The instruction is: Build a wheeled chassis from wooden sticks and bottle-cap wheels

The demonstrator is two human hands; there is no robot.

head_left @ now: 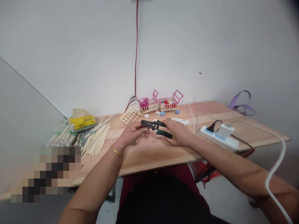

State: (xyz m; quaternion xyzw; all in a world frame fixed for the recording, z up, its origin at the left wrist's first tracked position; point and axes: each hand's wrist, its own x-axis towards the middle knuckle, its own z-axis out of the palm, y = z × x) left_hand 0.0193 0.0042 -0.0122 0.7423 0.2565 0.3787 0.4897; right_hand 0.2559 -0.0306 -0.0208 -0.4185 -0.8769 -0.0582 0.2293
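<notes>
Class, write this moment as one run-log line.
left hand: at pliers head | right hand: on green handles | loose sticks: on table

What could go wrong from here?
1. Pinch: the left hand has its fingers right at the head of the green-handled pliers in the right hand; a squeeze could nip them.
2. Snag: the white cable crosses over the right arm; a pull might shift the power strip.
3. Spill: loose sticks lie near the left wrist and could scatter.
</notes>
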